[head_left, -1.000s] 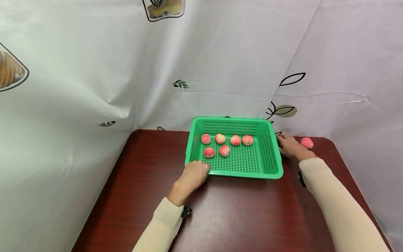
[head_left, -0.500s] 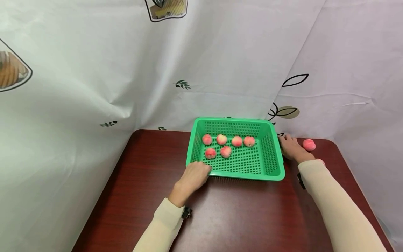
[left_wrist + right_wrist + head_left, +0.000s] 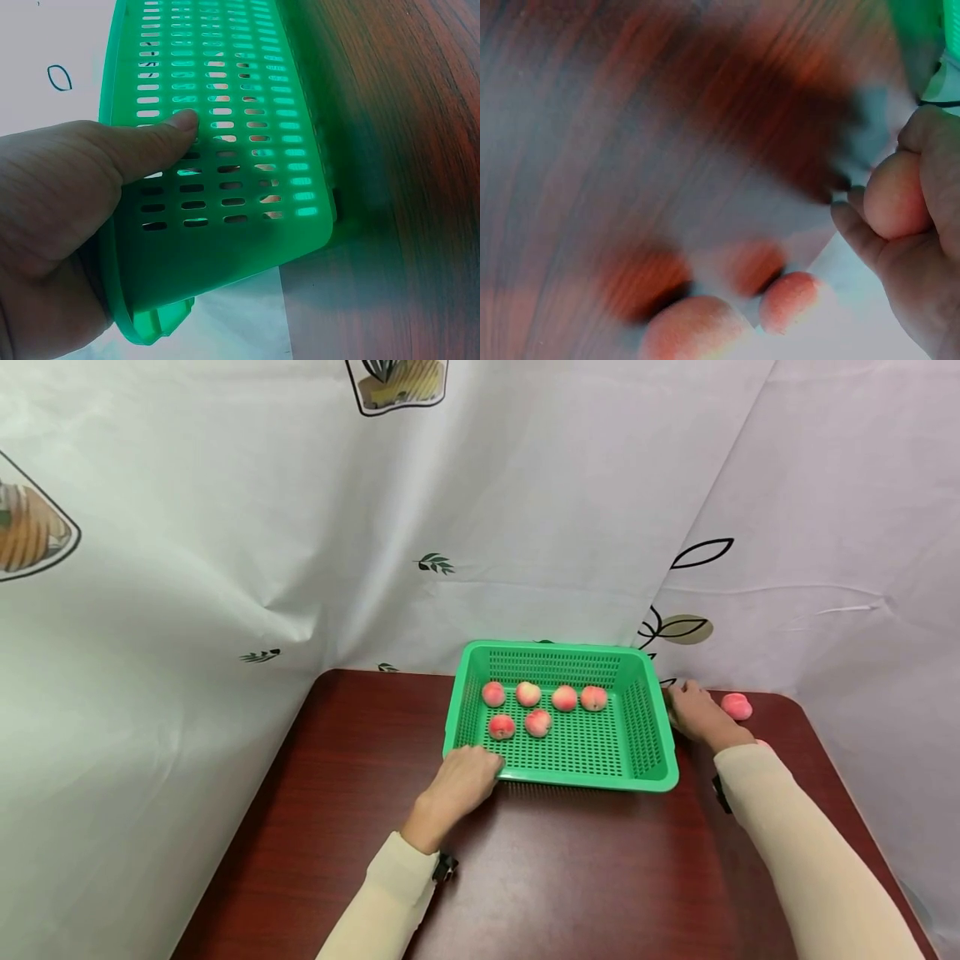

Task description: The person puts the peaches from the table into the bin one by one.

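Note:
My left hand (image 3: pixel 467 777) grips the near rim of a green plastic basket (image 3: pixel 585 777) close to its front left corner. In the left wrist view the thumb (image 3: pixel 161 146) lies along the slotted outer wall. Several red and yellow peaches (image 3: pixel 537 722) rest inside the basket, mostly toward its left and back. Just beyond the basket's right side, my right hand (image 3: pixel 697 714) is low at the table's back edge. The right wrist view shows its fingers curled round a peach (image 3: pixel 896 196), which the hand hides in the head view.
Two more peaches lie right of the basket: one peach (image 3: pixel 737 707) near the back right corner, another (image 3: pixel 765 745) mostly hidden behind the right sleeve. The dark red wooden table (image 3: pixel 585 877) meets white patterned curtains (image 3: pixel 525 510) at its back and sides.
The head view has shifted slightly. My right hand stays beside the basket, its fingers drawn in more; a peach edge now shows past the right sleeve. The left hand keeps its grip.

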Motion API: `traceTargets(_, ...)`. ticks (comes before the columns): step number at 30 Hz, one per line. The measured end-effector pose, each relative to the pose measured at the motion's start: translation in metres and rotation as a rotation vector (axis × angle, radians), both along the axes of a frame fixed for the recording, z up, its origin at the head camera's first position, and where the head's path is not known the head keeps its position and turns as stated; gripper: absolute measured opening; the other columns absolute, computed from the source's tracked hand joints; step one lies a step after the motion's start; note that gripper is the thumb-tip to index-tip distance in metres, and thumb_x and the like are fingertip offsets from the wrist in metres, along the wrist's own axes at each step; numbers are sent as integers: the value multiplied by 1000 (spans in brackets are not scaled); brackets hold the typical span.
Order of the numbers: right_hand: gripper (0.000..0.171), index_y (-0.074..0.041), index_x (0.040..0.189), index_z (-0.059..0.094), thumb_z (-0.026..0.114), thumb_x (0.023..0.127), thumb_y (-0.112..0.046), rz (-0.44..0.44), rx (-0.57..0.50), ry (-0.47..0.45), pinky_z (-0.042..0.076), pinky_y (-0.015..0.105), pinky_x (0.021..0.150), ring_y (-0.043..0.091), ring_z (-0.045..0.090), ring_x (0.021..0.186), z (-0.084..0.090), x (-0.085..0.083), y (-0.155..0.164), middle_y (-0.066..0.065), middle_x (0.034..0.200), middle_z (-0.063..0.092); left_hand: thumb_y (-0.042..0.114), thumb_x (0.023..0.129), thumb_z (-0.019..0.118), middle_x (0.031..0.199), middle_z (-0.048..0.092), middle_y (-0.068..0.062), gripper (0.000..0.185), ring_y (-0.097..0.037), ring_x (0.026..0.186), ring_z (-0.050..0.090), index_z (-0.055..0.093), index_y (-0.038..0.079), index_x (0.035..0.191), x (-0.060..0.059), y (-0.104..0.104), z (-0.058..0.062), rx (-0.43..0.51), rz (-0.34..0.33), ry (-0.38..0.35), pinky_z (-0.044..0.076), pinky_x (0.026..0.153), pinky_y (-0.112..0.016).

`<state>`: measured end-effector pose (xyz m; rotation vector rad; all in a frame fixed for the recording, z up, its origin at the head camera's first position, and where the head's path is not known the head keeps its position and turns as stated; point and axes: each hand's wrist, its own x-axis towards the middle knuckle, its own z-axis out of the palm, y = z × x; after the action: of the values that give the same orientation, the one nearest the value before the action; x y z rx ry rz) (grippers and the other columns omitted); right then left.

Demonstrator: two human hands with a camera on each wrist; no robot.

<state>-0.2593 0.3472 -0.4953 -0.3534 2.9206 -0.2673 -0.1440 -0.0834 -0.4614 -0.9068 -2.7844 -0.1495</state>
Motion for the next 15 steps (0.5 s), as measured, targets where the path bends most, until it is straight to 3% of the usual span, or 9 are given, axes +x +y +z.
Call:
traceTargets(6,37,19,116,54,57,90,-7,83,25,49,51,61,80,48,60,92,5,-1,6,36,107,53,0,81,71,51,48,1,40,-17,48,52,46,19,56,0,0,-2,14,-6,11,31,42,-31)
traceTargets(15,18,9,96,57,59,95,-8,134,-10,136,51,58,71,41,58,82,6,-2,8,25,89,55,0,80,72,51,46,2,41,-15,48,50,45,19,56,0,0,0,24,-8,11,31,43,-31)
